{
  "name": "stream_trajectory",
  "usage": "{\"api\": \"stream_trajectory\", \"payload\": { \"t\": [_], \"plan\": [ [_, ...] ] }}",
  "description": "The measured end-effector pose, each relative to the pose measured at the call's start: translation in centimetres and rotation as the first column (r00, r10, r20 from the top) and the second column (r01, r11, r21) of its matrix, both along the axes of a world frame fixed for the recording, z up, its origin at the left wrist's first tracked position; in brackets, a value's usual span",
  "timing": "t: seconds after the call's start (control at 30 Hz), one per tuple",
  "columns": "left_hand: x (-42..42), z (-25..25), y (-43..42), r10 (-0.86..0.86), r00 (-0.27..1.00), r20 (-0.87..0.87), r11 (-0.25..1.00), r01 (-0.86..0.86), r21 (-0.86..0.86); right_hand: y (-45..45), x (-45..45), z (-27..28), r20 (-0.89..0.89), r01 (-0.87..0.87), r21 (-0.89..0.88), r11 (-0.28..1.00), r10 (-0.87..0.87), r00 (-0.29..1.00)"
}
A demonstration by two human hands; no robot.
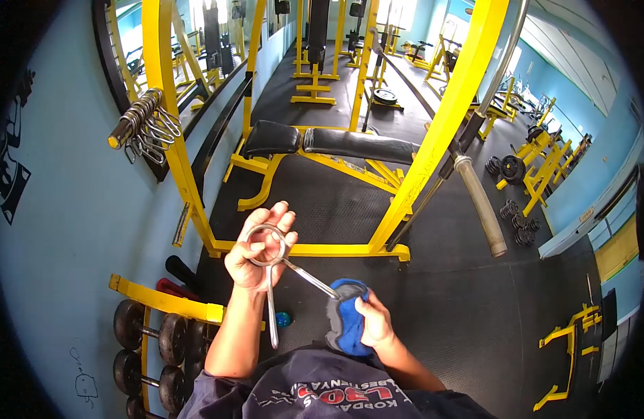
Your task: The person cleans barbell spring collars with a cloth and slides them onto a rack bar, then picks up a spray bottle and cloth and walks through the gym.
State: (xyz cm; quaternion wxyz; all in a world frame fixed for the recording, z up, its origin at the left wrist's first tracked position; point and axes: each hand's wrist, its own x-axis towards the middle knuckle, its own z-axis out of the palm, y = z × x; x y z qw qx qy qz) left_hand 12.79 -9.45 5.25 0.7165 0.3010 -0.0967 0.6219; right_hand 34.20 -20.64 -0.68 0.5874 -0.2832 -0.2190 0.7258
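Note:
My left hand (246, 260) holds a metal spring collar (285, 250), its coil ring caught between thumb and fingers in front of the palm. The collar's two long handles stick out, one pointing down and the other toward the right. My right hand (375, 322) grips a blue and grey cloth (351, 322), folded around the end of the right-hand handle. Both hands are in front of my dark printed shirt (315, 391). The tip of that handle is hidden by the cloth.
More spring collars (154, 122) hang on a peg of the yellow rack (170, 105). Inside the rack stands a black bench (357, 143). A barbell (479, 202) juts toward me on the right. Dumbbells (172, 339) sit on a stand at lower left.

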Motion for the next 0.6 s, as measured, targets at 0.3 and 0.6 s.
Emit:
{"api": "stream_trajectory", "payload": {
  "t": [0.3,0.6],
  "plan": [
    [1.8,-1.1,-1.3,0.097,0.828,-0.552,0.98,-0.177,-0.093,1.4,-1.6,2.0,0.244,-0.029,0.323,0.946,-0.053,0.968],
    [5.7,-4.5,-4.0,0.228,0.696,-0.681,0.887,-0.437,-0.15,4.9,-3.7,1.5,0.677,-0.103,0.558,0.823,-0.381,0.63]
  ]
}}
